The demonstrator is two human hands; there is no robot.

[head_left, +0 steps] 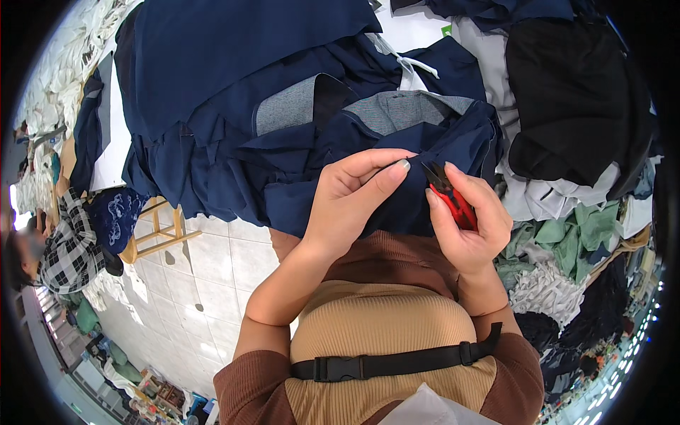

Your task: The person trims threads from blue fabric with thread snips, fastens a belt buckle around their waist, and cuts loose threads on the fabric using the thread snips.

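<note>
A navy garment (453, 145) with grey-lined parts lies in front of me, its near part hanging over my lap. My left hand (338, 202) pinches an edge of it between thumb and index finger. Close to that pinch, my right hand (476, 234) is closed around small thread snips (449, 193) with red handles and dark blades. The blade tips point up and left, toward the fabric beside my left fingertips. Whether the blades touch cloth or thread I cannot tell.
More navy cloth (234, 57) is piled on the white table (389, 28). Black fabric (574, 99) and green cloth pieces (567, 244) lie at the right. A wooden stool (161, 230) stands at the left, near a person in a checked shirt (69, 248).
</note>
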